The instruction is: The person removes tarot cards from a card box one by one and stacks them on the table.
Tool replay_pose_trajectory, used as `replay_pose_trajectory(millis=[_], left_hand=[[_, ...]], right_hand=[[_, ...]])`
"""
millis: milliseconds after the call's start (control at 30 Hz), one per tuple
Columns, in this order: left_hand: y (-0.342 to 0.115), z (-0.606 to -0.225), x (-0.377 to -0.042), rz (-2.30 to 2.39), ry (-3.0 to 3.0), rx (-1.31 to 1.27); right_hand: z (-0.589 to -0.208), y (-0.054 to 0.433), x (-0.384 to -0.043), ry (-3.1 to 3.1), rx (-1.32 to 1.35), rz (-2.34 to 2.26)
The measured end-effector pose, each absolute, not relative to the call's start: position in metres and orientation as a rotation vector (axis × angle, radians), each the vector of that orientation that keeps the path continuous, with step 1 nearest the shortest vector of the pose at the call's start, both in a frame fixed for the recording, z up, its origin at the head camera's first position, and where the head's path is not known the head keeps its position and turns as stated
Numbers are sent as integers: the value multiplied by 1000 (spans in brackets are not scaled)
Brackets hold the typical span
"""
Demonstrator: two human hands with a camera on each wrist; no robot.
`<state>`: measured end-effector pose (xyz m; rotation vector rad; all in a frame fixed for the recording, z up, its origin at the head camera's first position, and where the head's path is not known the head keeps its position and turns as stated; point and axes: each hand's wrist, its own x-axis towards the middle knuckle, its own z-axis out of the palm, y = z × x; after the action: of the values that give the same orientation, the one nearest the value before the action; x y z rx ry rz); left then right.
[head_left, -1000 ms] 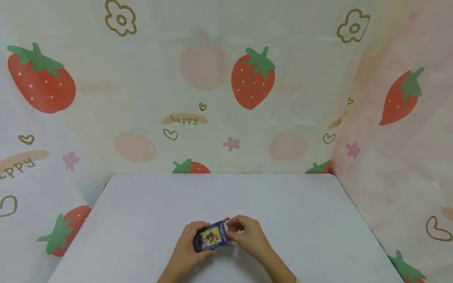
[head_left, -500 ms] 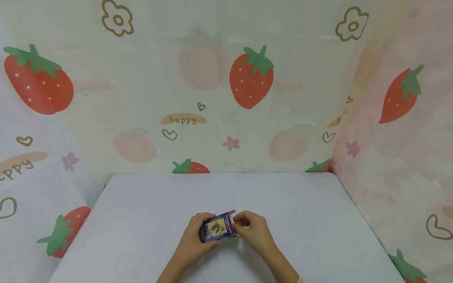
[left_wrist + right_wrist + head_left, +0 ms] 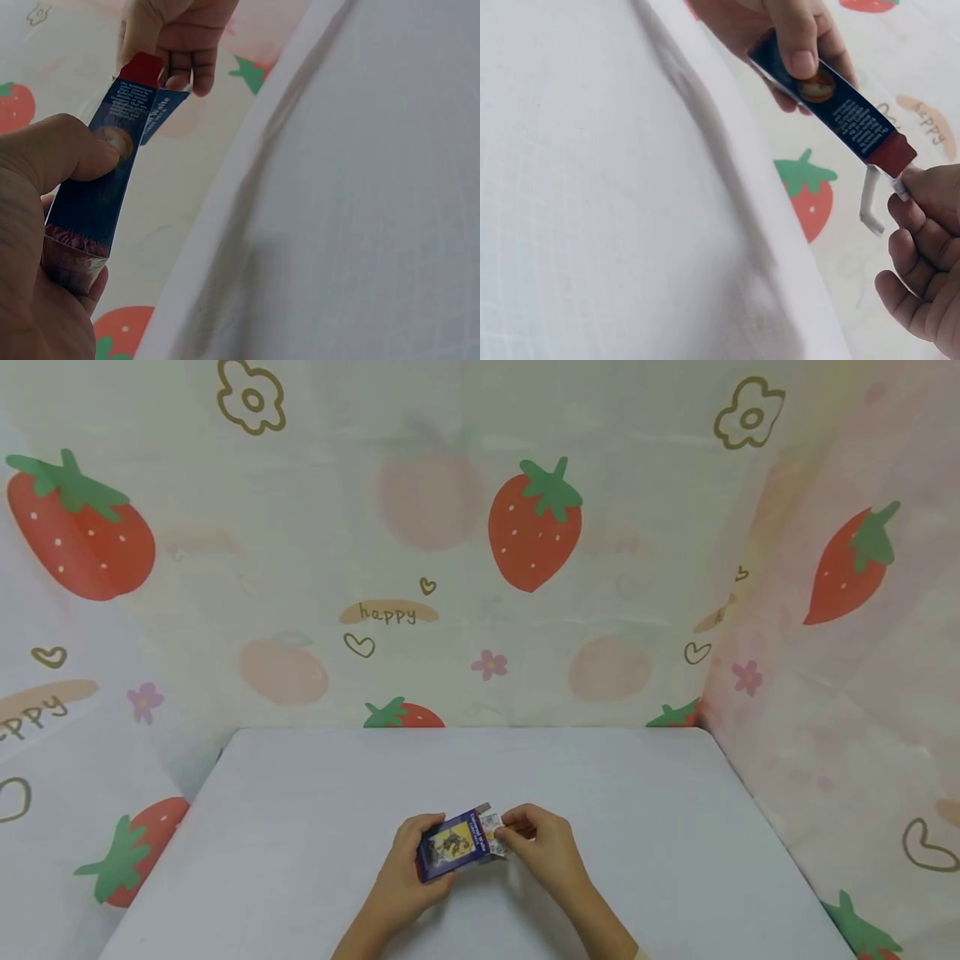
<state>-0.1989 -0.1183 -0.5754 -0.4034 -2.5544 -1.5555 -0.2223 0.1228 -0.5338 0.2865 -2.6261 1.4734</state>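
A dark blue card box [image 3: 450, 846], printed with a yellow picture and "Universal Waite" lettering, is tilted above the table. My left hand [image 3: 411, 868] grips its closed end, with the thumb [image 3: 94, 154] along one narrow side in the left wrist view. At the other end the box is open, and a red flap [image 3: 892, 154] sticks out there. White printed cards [image 3: 492, 832] protrude from that opening. The thumb and forefinger of my right hand [image 3: 551, 852] pinch their outer edge, while its other fingers [image 3: 904, 300] curl loosely below.
A white-covered table [image 3: 337, 785] lies under both hands. Behind it hangs a cloth [image 3: 465, 527] printed with strawberries, flowers and hearts, and similar cloth stands at the left and right sides. In the right wrist view, a pale bent flap [image 3: 870, 202] hangs from the box's open end.
More of the white printed cards shows outside the box, as my right hand has drawn to the right. Both hands and the box have risen slightly from their position one second ago.
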Motion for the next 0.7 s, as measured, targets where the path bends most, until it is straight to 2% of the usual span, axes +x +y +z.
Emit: replay_pose_trajectory(millis=[700], left_hand=[[-121,-576,-195,-1404,-2476,-328]], right_hand=[[-524,131,-226,-2452,237,1585]])
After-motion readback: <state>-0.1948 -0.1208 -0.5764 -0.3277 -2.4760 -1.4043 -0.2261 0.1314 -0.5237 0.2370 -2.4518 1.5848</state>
